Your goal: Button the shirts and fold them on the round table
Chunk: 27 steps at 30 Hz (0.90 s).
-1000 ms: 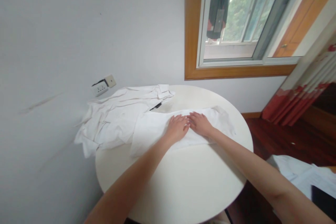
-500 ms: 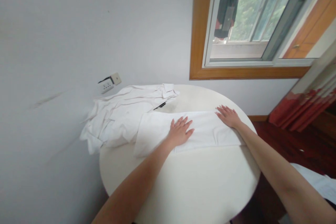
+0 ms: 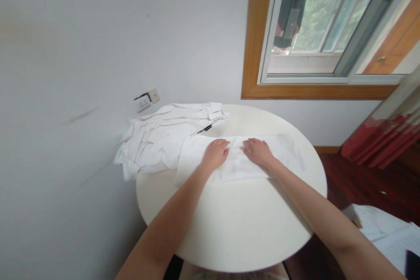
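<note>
A white garment (image 3: 236, 168), folded into a long flat rectangle, lies across the round white table (image 3: 243, 223). On its left-middle part rests my left hand (image 3: 215, 154), fingers bent slightly and pointing right, the thumb apart. My right hand (image 3: 258, 152) lies on the cloth a short way to the right, fingers extended towards the left hand. Both are open, palms down, with a small gap of fabric between them. A loose heap of white clothes (image 3: 160, 138) spreads at the left, touching or close to the folded garment's left end.
A small black-and-white striped item (image 3: 206, 128) shows beside the heap. The wall with a socket (image 3: 143, 103) borders the table's left side. Right of the table are a red and cream curtain (image 3: 374, 140) and a white surface with papers (image 3: 390, 232). A wood-framed window (image 3: 249, 52) is behind.
My right hand has slid left from the garment's right end to near its middle. The left hand has shifted slightly and its fingers now point right. The view has moved a little.
</note>
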Each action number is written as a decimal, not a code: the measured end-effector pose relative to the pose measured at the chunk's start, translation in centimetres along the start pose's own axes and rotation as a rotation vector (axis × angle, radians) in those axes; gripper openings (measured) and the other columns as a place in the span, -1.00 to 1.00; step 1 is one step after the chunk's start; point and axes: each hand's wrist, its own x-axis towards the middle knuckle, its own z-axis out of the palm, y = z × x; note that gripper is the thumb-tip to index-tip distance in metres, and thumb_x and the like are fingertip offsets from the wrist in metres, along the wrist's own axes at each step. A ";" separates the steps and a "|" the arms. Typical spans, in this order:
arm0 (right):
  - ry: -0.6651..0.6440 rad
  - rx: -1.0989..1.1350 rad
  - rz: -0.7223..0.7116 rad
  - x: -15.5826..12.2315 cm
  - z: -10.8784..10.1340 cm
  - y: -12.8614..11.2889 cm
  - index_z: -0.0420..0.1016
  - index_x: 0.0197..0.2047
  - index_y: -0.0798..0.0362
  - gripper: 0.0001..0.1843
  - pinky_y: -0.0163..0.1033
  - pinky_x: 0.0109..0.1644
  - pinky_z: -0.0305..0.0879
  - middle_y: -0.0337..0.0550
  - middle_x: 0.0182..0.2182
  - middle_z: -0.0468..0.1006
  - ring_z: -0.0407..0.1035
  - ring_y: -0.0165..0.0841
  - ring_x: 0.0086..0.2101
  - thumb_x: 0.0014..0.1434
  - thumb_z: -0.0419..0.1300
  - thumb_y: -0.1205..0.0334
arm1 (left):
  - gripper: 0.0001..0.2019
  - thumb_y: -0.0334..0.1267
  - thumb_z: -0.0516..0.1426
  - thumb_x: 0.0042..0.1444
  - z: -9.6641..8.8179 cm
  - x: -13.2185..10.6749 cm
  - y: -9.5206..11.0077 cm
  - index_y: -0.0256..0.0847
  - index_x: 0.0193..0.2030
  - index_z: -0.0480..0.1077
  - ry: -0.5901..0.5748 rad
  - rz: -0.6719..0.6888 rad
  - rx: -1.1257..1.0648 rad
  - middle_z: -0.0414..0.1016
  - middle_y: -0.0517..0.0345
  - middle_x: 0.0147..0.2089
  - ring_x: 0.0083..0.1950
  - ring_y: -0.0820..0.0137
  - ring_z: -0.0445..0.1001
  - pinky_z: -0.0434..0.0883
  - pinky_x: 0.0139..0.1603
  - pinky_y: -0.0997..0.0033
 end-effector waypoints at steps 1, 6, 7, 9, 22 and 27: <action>-0.041 0.026 0.011 -0.3 0.3 -0.7 0.25 0.25 -0.09 -0.40 0.25 0.27 -0.08 -0.04 0.29 0.18 0.02 -0.13 0.27 0.31 -0.21 -0.17 | -0.61 -0.18 -0.09 0.29 0.0 -0.2 -0.9 -0.12 0.19 0.32 -0.019 0.006 0.023 0.33 0.05 0.25 0.29 0.32 0.24 0.13 0.33 0.20; -0.114 0.048 0.013 -1.3 0.6 0.2 0.08 0.34 -0.16 -0.29 0.36 0.27 -0.27 -0.14 0.37 -0.03 -0.18 -0.14 0.33 0.28 -0.33 -0.29 | -0.48 0.04 -0.14 0.28 0.9 -0.6 -4.2 -0.10 0.29 0.22 -0.071 -0.080 0.125 0.14 0.02 0.37 0.39 0.18 0.07 0.02 0.37 0.08; -0.109 0.039 0.012 -1.5 0.5 0.9 0.08 0.34 -0.17 -0.30 0.35 0.28 -0.27 -0.14 0.37 -0.03 -0.17 -0.14 0.33 0.28 -0.32 -0.28 | -0.46 0.06 -0.14 0.28 1.1 -0.6 -4.6 -0.11 0.30 0.21 -0.071 -0.102 0.136 0.12 0.00 0.38 0.39 0.17 0.06 0.02 0.37 0.09; -0.093 0.011 0.029 -1.8 0.4 2.6 0.08 0.35 -0.16 -0.30 0.32 0.29 -0.26 -0.12 0.36 -0.02 -0.15 -0.13 0.33 0.28 -0.31 -0.27 | -0.45 0.08 -0.14 0.27 1.2 -0.6 -5.0 -0.08 0.31 0.20 -0.070 -0.134 0.154 0.12 0.02 0.38 0.40 0.16 0.06 0.02 0.37 0.08; 0.051 -0.028 0.001 -4.3 -1.2 4.4 0.15 0.32 -0.11 -0.42 0.27 0.29 -0.15 -0.10 0.33 0.11 -0.11 -0.12 0.32 0.34 -0.23 -0.10 | -0.52 0.05 -0.17 0.29 -2.4 -3.9 1.9 0.05 0.26 0.24 0.030 -0.198 0.115 0.13 0.09 0.38 0.38 0.13 0.06 0.03 0.31 -0.16; -0.048 0.006 -0.217 -8.2 -1.7 1.9 0.00 0.37 -0.20 -0.37 0.25 0.30 -0.19 -0.16 0.35 0.00 -0.16 -0.12 0.33 0.31 -0.19 -0.20 | -0.41 0.21 -0.19 0.23 -0.9 -6.0 2.7 0.08 0.32 0.14 -0.150 -0.125 0.053 0.04 0.09 0.41 0.42 0.10 -0.03 -0.07 0.32 -0.24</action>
